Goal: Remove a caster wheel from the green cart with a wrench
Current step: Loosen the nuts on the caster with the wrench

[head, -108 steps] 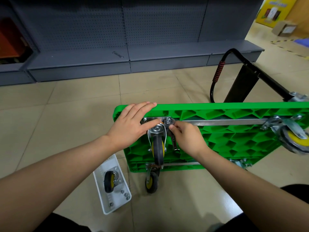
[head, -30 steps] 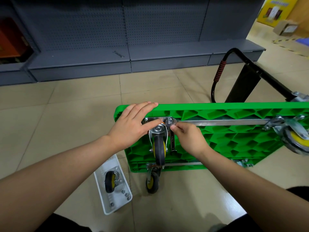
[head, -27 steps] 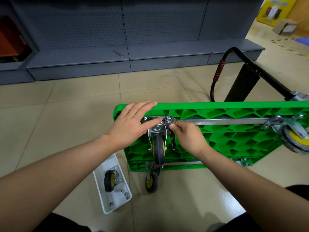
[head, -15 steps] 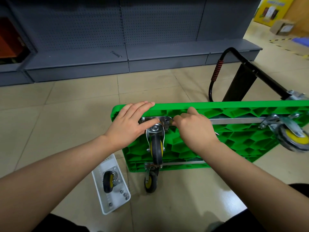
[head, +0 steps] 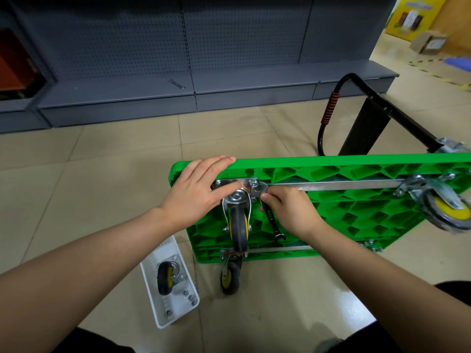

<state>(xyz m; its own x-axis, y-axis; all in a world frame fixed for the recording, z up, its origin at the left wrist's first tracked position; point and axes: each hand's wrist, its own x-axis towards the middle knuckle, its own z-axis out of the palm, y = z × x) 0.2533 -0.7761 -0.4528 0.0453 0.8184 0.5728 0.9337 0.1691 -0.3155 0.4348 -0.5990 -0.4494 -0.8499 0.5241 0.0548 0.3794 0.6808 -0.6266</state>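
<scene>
Caster wheel (head: 238, 226) sits right under the thumb of the left hand (head: 195, 193), bolted by its plate to the ribbed underside of the green cart (head: 356, 212), which stands on its edge on the floor so the hardware faces the person. The left hand lies flat, fingers straight and together over the cart's top rim, thumb pressing beside the swivel head; that looks like bracing, keeping the cart from tipping and the plate from swinging. The right hand (head: 290, 212) pinches the wrench (head: 271, 220) near its head, fingers curled round the shank, the free end hanging down past the palm. The head of the wrench sits on the bolt (head: 254, 185) just above those fingertips, at the plate's right corner. My read: this is a short-stroke turn on that bolt, gripped close for control rather than leverage. Below the left forearm, a white tray (head: 153, 271) holds a spare caster (head: 165, 277) and loose nuts, handy for parts as they come off.
</scene>
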